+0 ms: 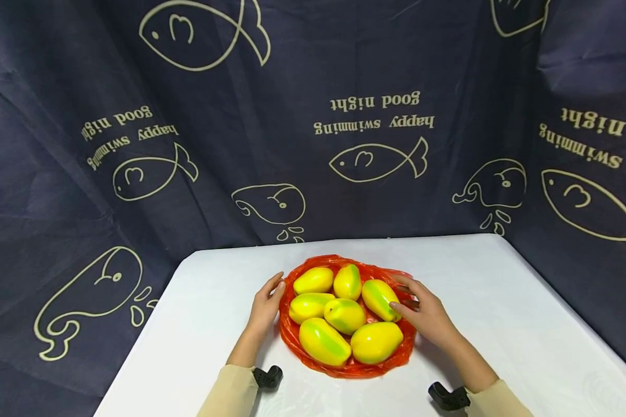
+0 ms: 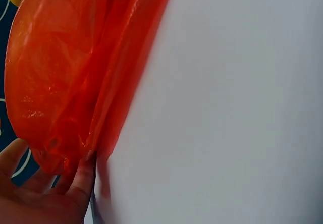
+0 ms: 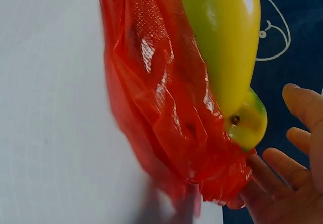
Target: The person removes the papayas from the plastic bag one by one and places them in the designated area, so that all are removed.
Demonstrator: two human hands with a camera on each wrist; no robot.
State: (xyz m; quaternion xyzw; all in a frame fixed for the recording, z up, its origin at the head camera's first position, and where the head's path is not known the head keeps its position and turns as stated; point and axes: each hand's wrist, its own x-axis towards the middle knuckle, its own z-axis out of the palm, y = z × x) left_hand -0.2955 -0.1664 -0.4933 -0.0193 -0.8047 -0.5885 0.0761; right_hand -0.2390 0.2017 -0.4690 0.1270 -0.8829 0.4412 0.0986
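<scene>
A red plastic bag [image 1: 404, 347], its rim spread wide, lies on the white table with several glossy yellow-green fruits [image 1: 326, 341] inside. They look like mangoes or small papayas. At the bag's left side is my left hand [image 1: 266, 304]; the left wrist view has its fingers [image 2: 83, 183] against the crinkled red plastic. My right hand [image 1: 429, 313] lies along the right side, fingers spread and loosely bent. Some of its fingertips touch the bag in the right wrist view, while the thumb stands apart from the plastic. Neither hand grips a fruit.
The white table [image 1: 521, 324] extends on both sides of the bag. A dark blue cloth [image 1: 375, 202] printed with fish and whales hangs behind the table and at its sides. Black wrist devices [image 1: 268, 377] sit at both cuffs.
</scene>
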